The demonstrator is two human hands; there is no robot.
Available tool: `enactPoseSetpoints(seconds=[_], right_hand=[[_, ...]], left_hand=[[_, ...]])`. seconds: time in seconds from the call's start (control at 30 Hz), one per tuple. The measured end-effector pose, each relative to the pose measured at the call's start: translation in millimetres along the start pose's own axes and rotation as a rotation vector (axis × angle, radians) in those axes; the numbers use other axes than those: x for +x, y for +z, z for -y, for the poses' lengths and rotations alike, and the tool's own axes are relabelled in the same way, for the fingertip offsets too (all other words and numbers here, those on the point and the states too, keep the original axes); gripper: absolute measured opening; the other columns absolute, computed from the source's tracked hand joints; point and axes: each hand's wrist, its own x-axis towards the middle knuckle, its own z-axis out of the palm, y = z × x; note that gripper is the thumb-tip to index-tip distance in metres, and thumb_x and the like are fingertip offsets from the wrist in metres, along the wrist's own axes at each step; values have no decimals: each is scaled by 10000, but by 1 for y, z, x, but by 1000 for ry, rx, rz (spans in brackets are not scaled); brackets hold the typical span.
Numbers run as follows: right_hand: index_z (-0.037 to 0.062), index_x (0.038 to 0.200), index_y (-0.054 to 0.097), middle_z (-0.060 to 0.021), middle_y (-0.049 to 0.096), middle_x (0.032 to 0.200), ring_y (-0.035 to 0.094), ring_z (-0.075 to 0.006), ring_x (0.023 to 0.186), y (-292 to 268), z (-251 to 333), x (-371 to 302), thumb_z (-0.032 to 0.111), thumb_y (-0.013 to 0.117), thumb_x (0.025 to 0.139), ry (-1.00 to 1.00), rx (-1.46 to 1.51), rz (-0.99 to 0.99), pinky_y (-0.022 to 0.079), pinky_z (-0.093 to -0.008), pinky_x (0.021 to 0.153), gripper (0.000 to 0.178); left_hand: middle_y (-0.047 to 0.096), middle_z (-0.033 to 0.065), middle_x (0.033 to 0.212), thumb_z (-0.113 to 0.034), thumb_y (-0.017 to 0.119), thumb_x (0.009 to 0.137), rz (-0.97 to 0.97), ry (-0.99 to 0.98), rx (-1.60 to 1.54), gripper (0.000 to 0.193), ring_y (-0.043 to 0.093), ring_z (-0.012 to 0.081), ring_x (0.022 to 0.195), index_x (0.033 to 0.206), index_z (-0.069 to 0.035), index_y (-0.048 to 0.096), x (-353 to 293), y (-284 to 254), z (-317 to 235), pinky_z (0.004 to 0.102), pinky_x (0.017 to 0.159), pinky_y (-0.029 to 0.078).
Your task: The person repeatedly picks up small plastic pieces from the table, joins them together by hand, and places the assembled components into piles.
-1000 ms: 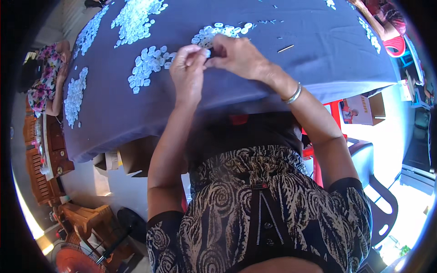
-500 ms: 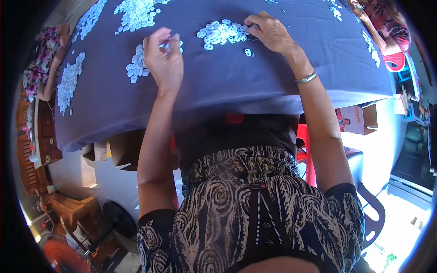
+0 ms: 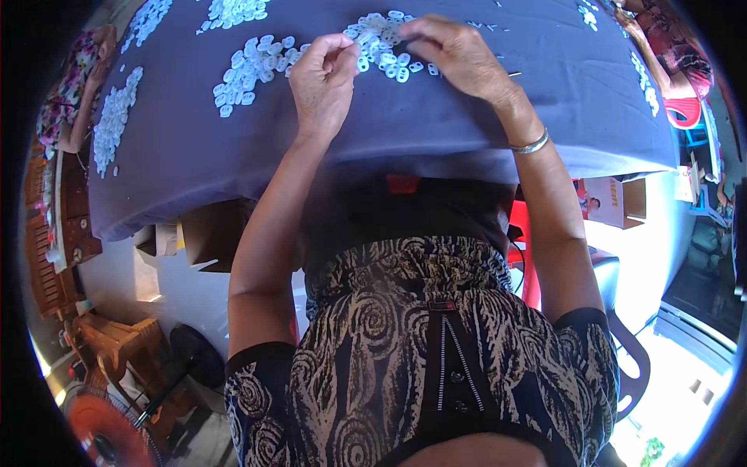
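Two heaps of small white oval pieces with openings in them lie on the dark blue-grey tablecloth point(image 3: 420, 117). My left hand point(image 3: 325, 86) is between the left heap point(image 3: 247, 71) and the middle heap point(image 3: 383, 56), its fingers curled in a pinch. Whatever the pinch holds is hidden. At the right edge of the middle heap hovers my right hand point(image 3: 463, 62), fingers bent and blurred by motion. A metal bangle point(image 3: 531, 143) circles that wrist. Below its fingers sit a couple of loose white pieces. A thin, short rod point(image 3: 514, 74) lies beside the right wrist.
More white heaps lie at the far left point(image 3: 117, 117), the back point(image 3: 233, 12) and the right edge point(image 3: 644, 84). One person's arm point(image 3: 85, 109) rests at the left side; another person's arm point(image 3: 650, 62) reaches in at the right. Small slivers dot the cloth at back right.
My left hand has moved right, off the left heap toward the middle one, and its fingers have curled closed. My right hand has shifted slightly left over the middle heap.
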Motion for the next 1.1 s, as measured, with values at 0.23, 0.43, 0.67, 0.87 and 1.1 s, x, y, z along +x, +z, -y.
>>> enactPoseSetpoints(seconds=[0.23,0.43,0.67,0.87,1.1], right_hand=[[36,935,641,-70,621,839,609,-156,749,-29,3,-1,65,653,796,178,-193,150,490,-277,675,143],[28,891,637,-63,577,803,586,-177,723,-11,-9,-5,68,673,766,-18,-144,210,483,-296,657,136],[6,843,570,-86,570,777,570,-189,678,-5,3,-4,46,659,774,-11,-158,200,475,-313,628,119],[8,872,586,-38,561,736,508,-80,669,-10,25,2,59,648,817,172,42,180,447,-239,622,97],[11,948,603,28,561,784,494,-47,715,-2,29,2,21,591,862,147,379,148,444,-212,654,87]], left_hand=[[573,28,642,-173,580,899,-13,-110,-111,186,517,67,501,848,2,613,-2,0,-7,192,395,382],[493,21,511,-284,529,937,48,-164,-228,369,428,58,388,677,-24,550,-4,1,-19,198,335,307],[415,-21,444,-357,519,937,62,-194,-165,463,389,44,384,582,-60,526,-8,5,-24,195,355,269],[419,-46,492,-313,557,923,101,-205,-268,447,351,29,415,558,-61,507,-15,16,-23,197,387,252],[471,-34,585,-227,572,911,63,-169,-306,290,402,26,496,690,-39,562,-14,9,-24,187,439,292]])
